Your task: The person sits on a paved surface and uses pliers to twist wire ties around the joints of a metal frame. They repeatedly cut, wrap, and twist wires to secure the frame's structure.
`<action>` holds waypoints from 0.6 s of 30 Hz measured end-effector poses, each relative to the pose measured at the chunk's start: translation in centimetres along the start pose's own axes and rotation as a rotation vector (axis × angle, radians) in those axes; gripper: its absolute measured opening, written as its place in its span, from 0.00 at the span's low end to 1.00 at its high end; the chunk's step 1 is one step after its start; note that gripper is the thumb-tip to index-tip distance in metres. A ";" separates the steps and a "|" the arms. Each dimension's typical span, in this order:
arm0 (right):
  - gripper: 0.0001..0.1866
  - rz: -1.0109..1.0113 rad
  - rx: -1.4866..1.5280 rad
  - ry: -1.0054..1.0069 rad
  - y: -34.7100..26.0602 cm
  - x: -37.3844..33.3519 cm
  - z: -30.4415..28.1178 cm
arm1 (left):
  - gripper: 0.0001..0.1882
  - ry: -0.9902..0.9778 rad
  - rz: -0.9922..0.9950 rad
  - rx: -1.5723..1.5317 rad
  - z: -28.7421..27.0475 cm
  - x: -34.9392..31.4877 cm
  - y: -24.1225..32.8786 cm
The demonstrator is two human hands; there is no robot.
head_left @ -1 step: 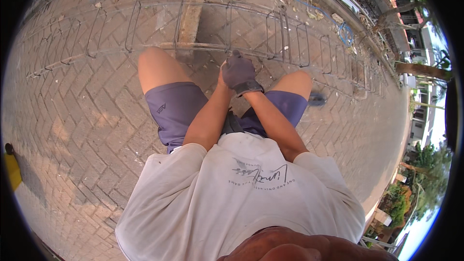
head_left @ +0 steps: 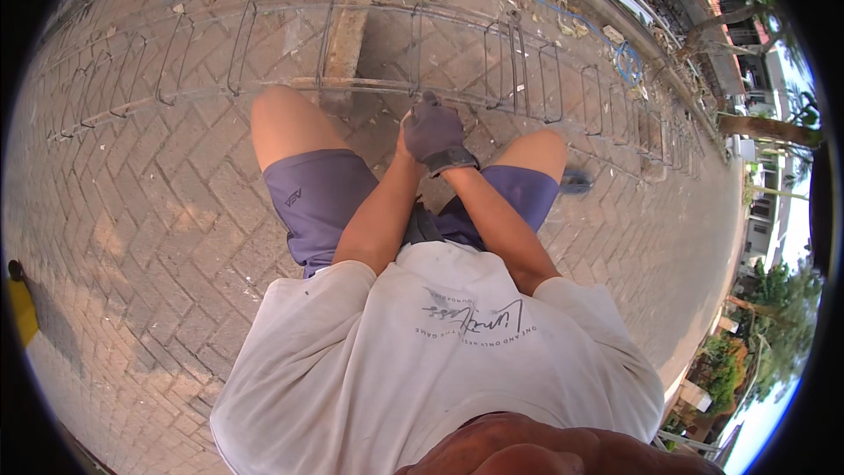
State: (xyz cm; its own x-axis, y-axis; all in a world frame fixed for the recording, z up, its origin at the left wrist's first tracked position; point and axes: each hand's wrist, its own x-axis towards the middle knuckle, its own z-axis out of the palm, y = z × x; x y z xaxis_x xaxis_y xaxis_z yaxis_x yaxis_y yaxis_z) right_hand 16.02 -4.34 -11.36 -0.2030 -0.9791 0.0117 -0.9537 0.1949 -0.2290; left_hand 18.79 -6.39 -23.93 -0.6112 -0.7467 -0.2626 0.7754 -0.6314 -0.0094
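My right hand (head_left: pixel 435 134), in a dark grey glove with a wrist strap, is closed between my knees, close to the near bar of a long steel rebar cage (head_left: pixel 303 84). Bare and mostly covered by the glove, my left hand (head_left: pixel 406 138) is pressed against its left side; its fingers are hidden. Whatever the gloved fingers grip, if anything, cannot be made out. The cage, thin bars with rectangular stirrups, stretches from left to right just beyond my knees.
A wooden beam (head_left: pixel 347 44) lies crosswise at the cage. Blue cord (head_left: pixel 627 62) and scraps litter the ground near the far curb. Herringbone paving (head_left: pixel 176 237) surrounds me. A dark shoe (head_left: pixel 576 181) shows beside my right knee, and a yellow object (head_left: pixel 22 310) stands at the left edge.
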 end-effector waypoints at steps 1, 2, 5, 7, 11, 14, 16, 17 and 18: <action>0.20 -0.001 -0.001 0.004 -0.2 0.0 0.1 | 0.08 -0.003 0.004 -0.004 0.0 0.2 0.1; 0.21 -0.015 -0.009 0.052 -0.4 0.0 0.3 | 0.08 -0.004 0.005 -0.010 0.1 0.3 0.3; 0.23 0.034 -0.061 0.005 -0.9 0.2 0.6 | 0.07 0.046 0.027 0.030 -0.1 0.7 0.9; 0.23 0.072 -0.079 -0.033 -1.1 0.4 0.5 | 0.06 0.009 0.046 0.034 -0.6 1.1 1.1; 0.19 0.097 0.015 -0.026 -1.3 1.0 -0.5 | 0.06 0.058 0.168 0.193 -1.6 1.7 1.9; 0.18 0.157 0.095 -0.125 -1.3 2.3 -2.1 | 0.05 0.199 0.178 0.436 -1.2 1.8 3.6; 0.17 0.236 0.175 -0.193 -0.7 4.1 -3.4 | 0.06 0.210 0.157 0.587 -0.1 1.4 4.9; 0.16 0.289 0.238 -0.214 0.4 5.6 -4.3 | 0.06 0.290 0.107 0.677 0.8 1.1 5.6; 0.15 0.350 0.311 -0.217 1.4 6.5 -5.0 | 0.06 0.303 0.063 0.720 1.6 0.7 6.2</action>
State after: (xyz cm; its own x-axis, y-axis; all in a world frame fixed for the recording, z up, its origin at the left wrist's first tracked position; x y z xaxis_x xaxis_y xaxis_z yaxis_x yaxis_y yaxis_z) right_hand 12.24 -10.17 -6.78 -0.4156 -0.8543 -0.3121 -0.7196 0.5188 -0.4617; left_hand 22.94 -11.13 -22.60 -0.4191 -0.7614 -0.4946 0.4502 -0.6473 0.6150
